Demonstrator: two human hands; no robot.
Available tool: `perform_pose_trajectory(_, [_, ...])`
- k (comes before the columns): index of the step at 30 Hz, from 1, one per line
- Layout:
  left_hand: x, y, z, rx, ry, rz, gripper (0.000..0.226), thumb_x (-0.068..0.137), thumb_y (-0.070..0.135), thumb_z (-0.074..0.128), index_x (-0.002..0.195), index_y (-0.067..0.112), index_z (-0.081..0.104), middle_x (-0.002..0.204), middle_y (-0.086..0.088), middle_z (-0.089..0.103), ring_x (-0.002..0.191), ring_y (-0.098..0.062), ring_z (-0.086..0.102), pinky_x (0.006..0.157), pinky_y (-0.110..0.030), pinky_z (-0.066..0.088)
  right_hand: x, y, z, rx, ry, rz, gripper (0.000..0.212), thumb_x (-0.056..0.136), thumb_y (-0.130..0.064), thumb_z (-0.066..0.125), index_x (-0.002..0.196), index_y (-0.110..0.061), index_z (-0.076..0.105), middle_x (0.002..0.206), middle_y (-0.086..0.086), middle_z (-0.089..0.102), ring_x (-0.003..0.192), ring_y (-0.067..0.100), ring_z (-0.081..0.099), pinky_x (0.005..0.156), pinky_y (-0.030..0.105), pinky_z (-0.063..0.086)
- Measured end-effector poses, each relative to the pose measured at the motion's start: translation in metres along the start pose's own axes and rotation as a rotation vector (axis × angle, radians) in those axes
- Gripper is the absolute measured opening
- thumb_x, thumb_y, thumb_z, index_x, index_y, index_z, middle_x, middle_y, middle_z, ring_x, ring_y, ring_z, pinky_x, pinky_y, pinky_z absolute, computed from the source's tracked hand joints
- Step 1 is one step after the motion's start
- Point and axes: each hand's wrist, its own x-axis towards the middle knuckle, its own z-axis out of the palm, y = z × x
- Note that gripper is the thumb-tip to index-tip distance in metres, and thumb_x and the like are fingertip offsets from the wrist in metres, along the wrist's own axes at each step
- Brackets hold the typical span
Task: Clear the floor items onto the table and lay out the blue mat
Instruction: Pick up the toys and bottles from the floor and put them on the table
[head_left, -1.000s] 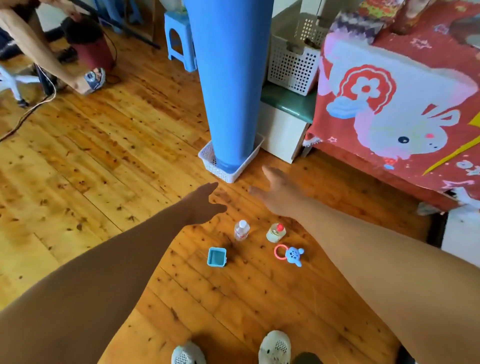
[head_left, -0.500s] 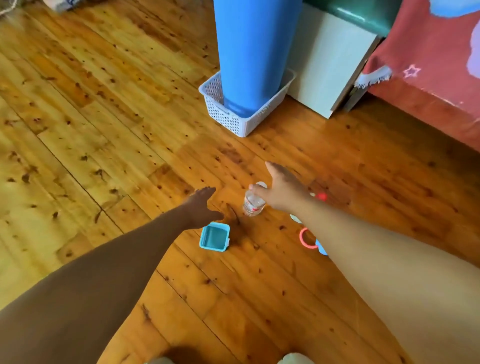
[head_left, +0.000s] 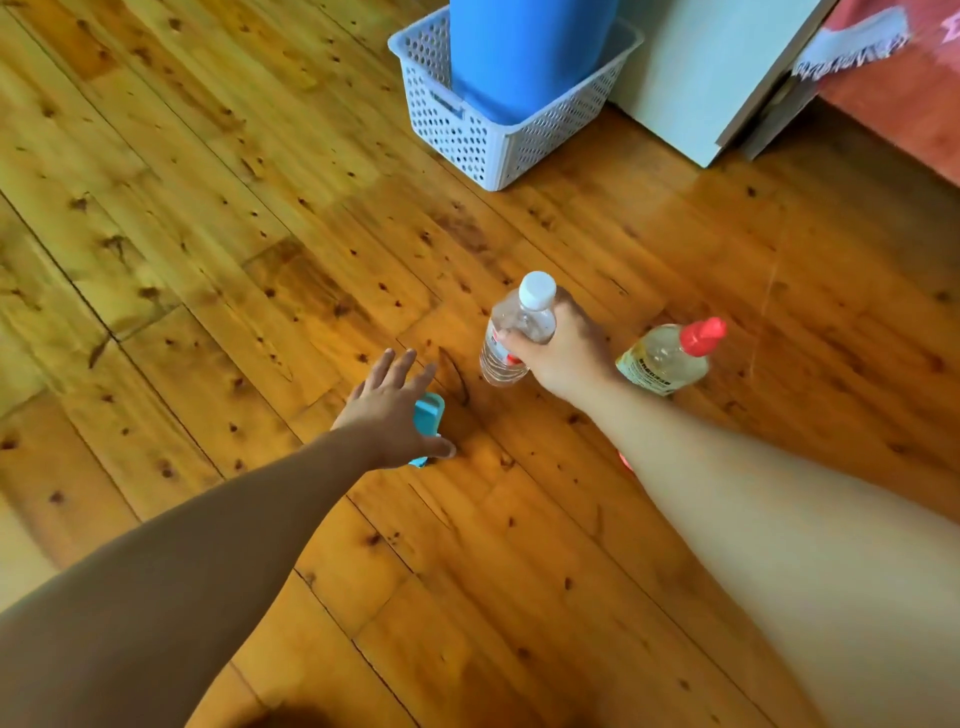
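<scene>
Gripping a clear plastic bottle (head_left: 511, 332), white cap, the right hand (head_left: 563, 358) curls round its shoulder; left hand (head_left: 392, 415) spreads open over a teal square tub (head_left: 430, 410), holding nothing. Rolled blue mat (head_left: 524, 52) stands in a perforated white basket (head_left: 467, 135).

A clear plastic bottle (head_left: 519, 317) with a white cap leans slightly, gripped round its middle by the right hand (head_left: 566, 353). Just to its right a squat bottle (head_left: 667, 358) of pale liquid with a red cap sits on the floor (head_left: 208, 234). To its left, a small turquoise tub (head_left: 430, 415) lies half hidden under the left hand (head_left: 392, 415). The blue mat (head_left: 524, 47), rolled up, stands on end in a white perforated basket (head_left: 467, 130).
</scene>
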Motion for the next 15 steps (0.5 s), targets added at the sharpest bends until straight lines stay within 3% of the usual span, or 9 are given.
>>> perform_pose_trajectory(5, [-0.01, -0.001, -0.004, 0.018, 0.011, -0.005, 0.108, 0.057, 0.076, 0.061, 0.144, 0.04, 0.006, 0.157, 0.008, -0.007, 0.144, -0.018, -0.015, 0.115, -0.05, 0.01, 0.002, 0.001, 0.006, 0.03, 0.005, 0.041, 0.07, 0.069, -0.052, 0.073, 0.128, -0.029, 0.042, 0.115, -0.012, 0.051, 0.099, 0.008, 0.045, 0.083, 0.027, 0.039])
perform_pose_trajectory(9, [-0.022, -0.007, -0.006, 0.019, -0.034, 0.031, 0.113, 0.055, 0.074, 0.065, 0.143, 0.041, 0.002, 0.156, 0.01, -0.009, 0.144, -0.02, -0.013, 0.114, -0.05, 0.015, 0.002, -0.001, 0.01, 0.065, 0.012, 0.054, 0.076, 0.068, -0.044, 0.078, 0.131, -0.026, 0.04, 0.12, -0.009, 0.05, 0.103, 0.008, 0.046, 0.084, 0.026, 0.039])
perform_pose_trajectory(15, [-0.031, -0.011, 0.0, -0.025, 0.009, 0.056, 0.11, 0.058, 0.054, 0.075, 0.143, 0.038, 0.007, 0.149, 0.006, 0.013, 0.139, -0.021, 0.007, 0.107, -0.043, 0.034, 0.001, -0.002, 0.014, 0.092, 0.043, 0.073, 0.071, 0.073, -0.034, 0.076, 0.133, -0.023, 0.04, 0.126, -0.001, 0.052, 0.11, 0.015, 0.05, 0.087, 0.029, 0.043])
